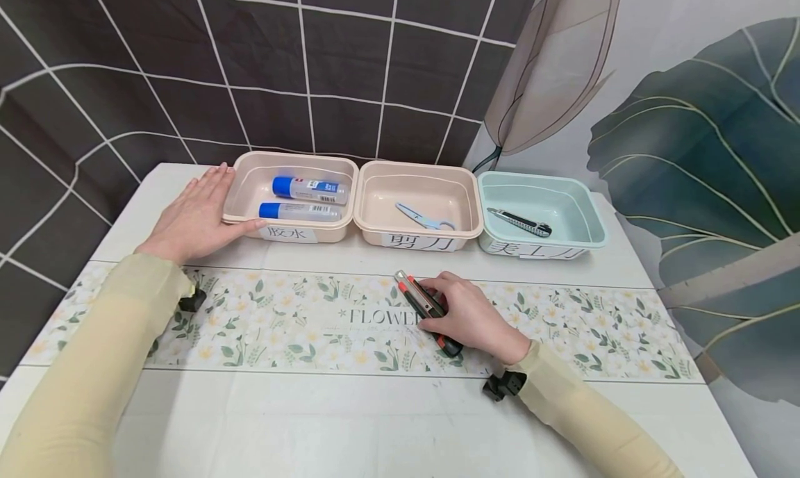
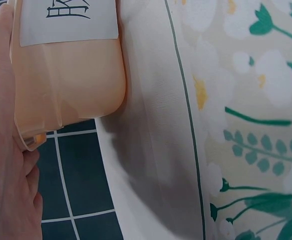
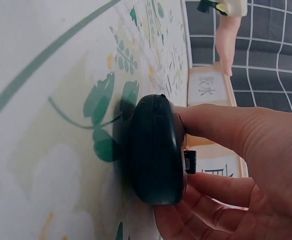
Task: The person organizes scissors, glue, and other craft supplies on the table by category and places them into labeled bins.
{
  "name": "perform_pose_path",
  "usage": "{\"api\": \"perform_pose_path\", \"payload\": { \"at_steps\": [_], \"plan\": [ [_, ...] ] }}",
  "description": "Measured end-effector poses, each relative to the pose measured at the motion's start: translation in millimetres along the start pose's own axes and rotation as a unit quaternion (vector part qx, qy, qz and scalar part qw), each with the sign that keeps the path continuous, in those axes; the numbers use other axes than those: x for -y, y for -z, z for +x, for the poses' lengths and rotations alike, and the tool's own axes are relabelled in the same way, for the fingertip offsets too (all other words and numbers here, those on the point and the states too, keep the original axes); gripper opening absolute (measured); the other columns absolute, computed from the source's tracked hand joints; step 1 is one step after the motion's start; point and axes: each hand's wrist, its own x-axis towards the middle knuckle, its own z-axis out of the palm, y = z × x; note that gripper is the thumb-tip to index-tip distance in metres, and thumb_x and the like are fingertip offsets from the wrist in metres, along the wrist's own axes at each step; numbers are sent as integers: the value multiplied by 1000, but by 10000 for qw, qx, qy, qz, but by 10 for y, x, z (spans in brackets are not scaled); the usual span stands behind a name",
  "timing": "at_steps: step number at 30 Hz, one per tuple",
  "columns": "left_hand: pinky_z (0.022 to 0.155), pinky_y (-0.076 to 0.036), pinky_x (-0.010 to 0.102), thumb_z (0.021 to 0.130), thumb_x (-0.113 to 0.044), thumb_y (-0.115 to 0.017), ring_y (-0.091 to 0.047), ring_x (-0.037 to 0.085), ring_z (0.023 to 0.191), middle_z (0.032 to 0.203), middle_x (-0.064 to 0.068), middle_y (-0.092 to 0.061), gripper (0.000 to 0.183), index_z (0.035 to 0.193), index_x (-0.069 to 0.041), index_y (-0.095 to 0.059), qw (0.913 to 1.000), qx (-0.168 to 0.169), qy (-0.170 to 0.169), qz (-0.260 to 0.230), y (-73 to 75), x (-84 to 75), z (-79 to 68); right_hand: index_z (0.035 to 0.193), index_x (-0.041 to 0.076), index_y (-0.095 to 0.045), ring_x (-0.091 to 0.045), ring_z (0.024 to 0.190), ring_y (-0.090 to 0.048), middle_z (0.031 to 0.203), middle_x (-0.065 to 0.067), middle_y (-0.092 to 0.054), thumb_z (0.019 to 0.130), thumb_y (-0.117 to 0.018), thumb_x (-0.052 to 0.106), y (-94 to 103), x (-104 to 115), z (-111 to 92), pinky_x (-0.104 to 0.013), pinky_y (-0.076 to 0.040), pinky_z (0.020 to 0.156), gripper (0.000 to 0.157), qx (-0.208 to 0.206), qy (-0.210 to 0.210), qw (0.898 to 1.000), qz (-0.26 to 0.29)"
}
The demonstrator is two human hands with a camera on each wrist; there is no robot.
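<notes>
My right hand (image 1: 465,315) grips a black and red utility knife (image 1: 431,311) over the flowered strip of the table, thumb on one side and fingers on the other. In the right wrist view the dark end of this utility knife (image 3: 155,150) faces the camera, close to the table surface. With fairly straight fingers, my left hand (image 1: 196,217) rests against the left end of a beige bin (image 1: 346,229), its thumb along the front rim. Two blue-capped glue bottles (image 1: 309,190) lie inside that bin. The left wrist view shows the left hand (image 2: 5,130) along the bin's edge.
Right of the glue bin, a second beige bin (image 1: 375,179) holds light blue scissors (image 1: 425,217). Beside it, a mint-green bin (image 1: 590,221) contains another utility knife (image 1: 520,222). White labels front the bins. A dark tiled wall covering (image 1: 250,54) rises behind the table (image 1: 300,422).
</notes>
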Motion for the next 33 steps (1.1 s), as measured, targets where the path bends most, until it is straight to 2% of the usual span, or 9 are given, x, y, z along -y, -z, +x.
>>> {"api": "perform_pose_path", "payload": {
  "at_steps": [7, 18, 24, 33],
  "plan": [
    [124, 1, 50, 93, -72, -52, -4, 41, 153, 166, 27, -6, 112, 161, 4, -6, 10000, -25, -20, -11, -7, -7, -3, 133, 8, -67, -11, 74, -52, 94, 6, -58, 77, -86, 17, 16, 5, -3, -29, -47, 64, 60, 17, 143, 9999, -69],
    [124, 2, 50, 93, -72, -51, -3, 41, 153, 166, 27, -5, 112, 161, 5, -5, 10000, -14, -10, -11, -3, -3, -8, 133, 9, -68, -13, 77, -51, 96, 5, -59, 73, -83, 13, 65, 16, -17, -30, -46, 66, 62, -23, 156, 9997, -174],
    [124, 2, 50, 93, -72, -51, -3, 40, 153, 166, 26, -5, 112, 161, 4, -5, 10000, -12, -12, -13, -4, -3, -7, 132, 11, -69, -14, 81, -55, 102, 6, -63, 72, -82, 9, 145, 11, -18, -31, -48, 70, 62, -143, 145, 9997, -134],
    [124, 2, 50, 93, -72, -51, -3, 40, 153, 166, 26, -4, 112, 161, 4, -4, 10000, -23, -33, -26, -8, 1, -5, 132, 11, -70, -18, 94, -62, 109, 2, -66, 74, -83, 8, 321, -19, -21, -39, -52, 79, 59, -405, 39, 9992, -37]
  ]
}}
